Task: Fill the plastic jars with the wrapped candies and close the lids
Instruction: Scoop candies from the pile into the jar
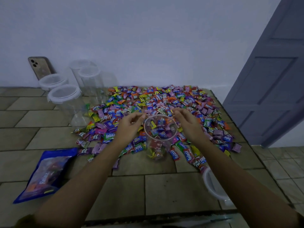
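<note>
A clear plastic jar [160, 137] stands open in the middle of the table, partly filled with wrapped candies. A wide heap of colourful wrapped candies [164, 102] spreads around and behind it. My left hand [130, 125] hovers just left of the jar's rim, fingers loosely curled, nothing visible in them. My right hand [185, 121] hovers just right of the rim, fingers relaxed and holding nothing I can see. The jar's white lid [212, 185] lies near the table's right front edge, under my right forearm.
Several empty lidded clear jars [65, 94] stand at the back left. A phone [41, 67] leans on the wall behind them. A blue candy bag [44, 173] lies at the front left. A grey door [271, 79] stands to the right.
</note>
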